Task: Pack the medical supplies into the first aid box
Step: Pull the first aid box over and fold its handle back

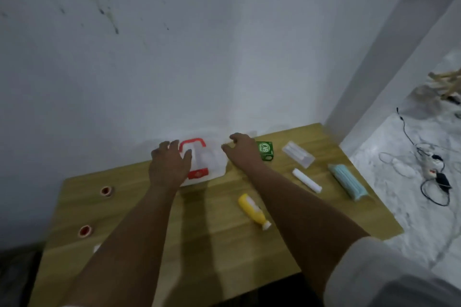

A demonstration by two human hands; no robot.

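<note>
A white first aid box (209,159) with a red handle and red latch stands shut at the back of the wooden table (212,237), against the wall. My left hand (169,163) rests on its left side, fingers spread. My right hand (243,149) touches its right edge, fingers curled. On the table to the right lie a green carton (266,151), a clear plastic packet (298,154), a white roll (306,180), a stack of blue face masks (348,181) and a yellow bottle (253,210) lying on its side.
Two small red-topped round things (106,190) (85,230) sit near the table's left edge. A white wall runs close behind the table. On the marble floor to the right lie tangled cables and a power strip (431,169).
</note>
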